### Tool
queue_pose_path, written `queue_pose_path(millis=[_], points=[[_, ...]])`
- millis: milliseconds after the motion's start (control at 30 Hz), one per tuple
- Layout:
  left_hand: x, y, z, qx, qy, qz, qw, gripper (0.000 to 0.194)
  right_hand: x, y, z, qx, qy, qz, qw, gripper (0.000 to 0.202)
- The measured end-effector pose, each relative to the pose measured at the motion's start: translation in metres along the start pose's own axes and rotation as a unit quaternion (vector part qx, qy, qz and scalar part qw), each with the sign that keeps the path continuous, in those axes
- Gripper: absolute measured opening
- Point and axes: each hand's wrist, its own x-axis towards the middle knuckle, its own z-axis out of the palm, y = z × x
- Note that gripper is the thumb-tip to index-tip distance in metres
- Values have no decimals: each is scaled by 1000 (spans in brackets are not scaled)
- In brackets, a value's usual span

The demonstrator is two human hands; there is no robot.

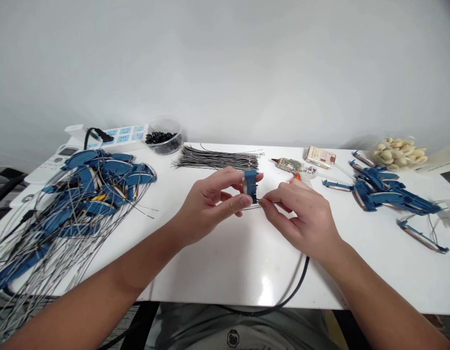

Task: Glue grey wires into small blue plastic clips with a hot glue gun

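Between the thumb and fingers of my left hand [213, 199] is a small blue plastic part [250, 185], held upright above the middle of the table. My right hand [301, 211] pinches a thin dark wire [270, 201] just right of the part. The wire's end meets the part's lower right edge; whether it is inserted I cannot tell. Behind my hands lies a bundle of thin dark wires [217, 158]. A glue gun [288, 165] rests beyond my right hand, which partly hides its orange trigger.
At left sits a heap of blue parts with long wires [97, 204], beside a power strip [126, 137]. A clear tub of black pieces [164, 141] stands behind. More blue parts [385, 192], a small box [320, 156] and a bowl of cream-coloured pieces [398, 153] are at right. A black cable [301, 279] hangs at the front edge.
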Motion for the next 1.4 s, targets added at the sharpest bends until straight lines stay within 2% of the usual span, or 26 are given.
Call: queue_pose_path(millis=[667, 900, 1200, 1400], points=[[3, -6, -3, -15, -14, -8, 1000, 38, -2, 1, -3, 49, -56, 46, 996, 14], [4, -4, -3, -35, -9, -31, 999, 35, -1, 2, -4, 61, -74, 52, 994, 14], [5, -4, 2, -115, 2, -102, 988, 31, 0, -1, -3, 68, -70, 73, 993, 17], [5, -7, 3, -176, 14, -181, 967, 36, -2, -2, -1, 141, -57, 127, 980, 6]])
